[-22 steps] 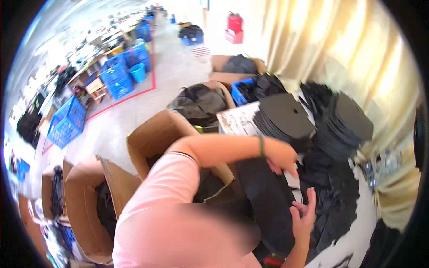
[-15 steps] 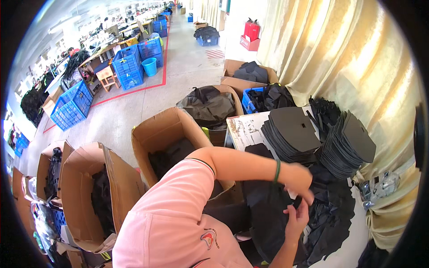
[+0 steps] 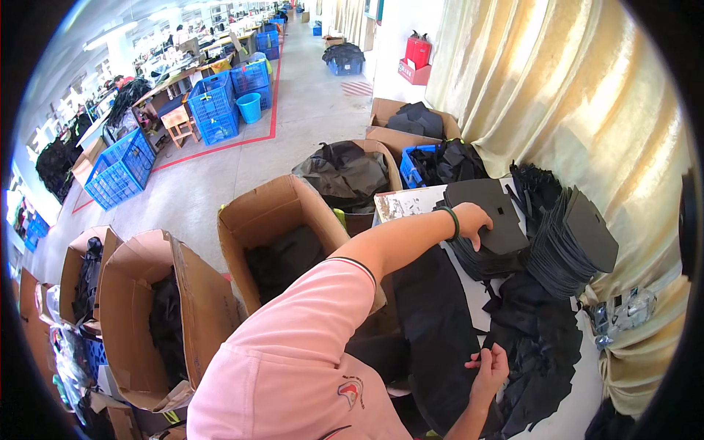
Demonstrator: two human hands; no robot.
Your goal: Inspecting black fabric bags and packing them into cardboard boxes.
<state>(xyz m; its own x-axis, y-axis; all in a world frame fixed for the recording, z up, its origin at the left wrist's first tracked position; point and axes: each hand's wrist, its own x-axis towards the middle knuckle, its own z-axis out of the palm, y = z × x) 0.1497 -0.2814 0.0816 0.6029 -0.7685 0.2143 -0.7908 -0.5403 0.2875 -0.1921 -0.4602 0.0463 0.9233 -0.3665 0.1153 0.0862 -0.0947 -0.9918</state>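
Note:
My left hand (image 3: 469, 221), with a green band (image 3: 452, 223) on its wrist, reaches over a stack of dark grey flat panels (image 3: 495, 220). Its thumb is apart from its fingers, and nothing shows between them. Lower down, my right hand (image 3: 490, 369) pinches a small black edge of fabric between thumb and fingers. Under and beside it, a long black fabric piece (image 3: 436, 315) lies over the near side of the white table (image 3: 396, 205). A heap of loose black fabric pieces (image 3: 539, 345) lies to its right.
A second panel stack (image 3: 576, 235) leans near the beige curtain (image 3: 543, 88). Open cardboard boxes (image 3: 282, 213) holding dark fabric stand left of the table. Beyond the table is a blue crate (image 3: 409, 172). Clear plastic packets (image 3: 623, 312) lie at the right.
My left hand has left my right hand and moved up and away to the panel stack. My right hand has shifted slightly down and keeps its pinch.

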